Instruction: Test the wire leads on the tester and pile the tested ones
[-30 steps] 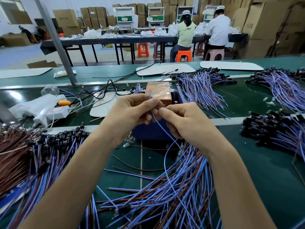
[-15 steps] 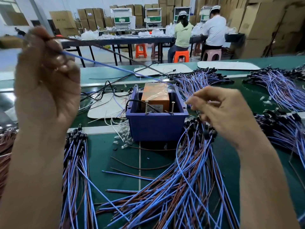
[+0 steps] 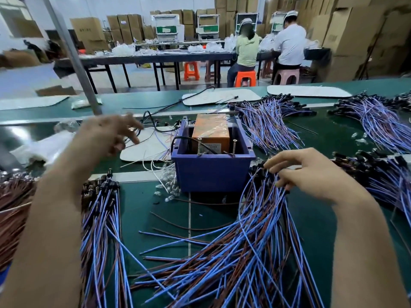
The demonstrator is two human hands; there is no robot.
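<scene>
The tester is a blue bin (image 3: 211, 174) holding an orange unit (image 3: 210, 130) with two upright screws at its front. My left hand (image 3: 106, 136) hovers blurred to the left of it, fingers loosely spread and holding nothing. Below that hand lies a pile of blue and brown wire leads (image 3: 102, 223) with black connectors at the far end. A larger loose pile of leads (image 3: 244, 252) fans out on the right. My right hand (image 3: 311, 174) reaches into its black connector ends, fingertips curled and pinching a lead (image 3: 261, 172) beside the bin.
More lead bundles lie at the back (image 3: 266, 121), far right (image 3: 378, 121) and right edge (image 3: 382, 174). Brown wires (image 3: 13, 207) lie at the left. A white pad (image 3: 146, 147), black cable and small clear bulbs (image 3: 169, 192) sit beside the bin. Two people sit at a far table.
My left hand has come down from high on the left and no longer holds the lead. My right hand has dropped onto the connector ends of the right pile.
</scene>
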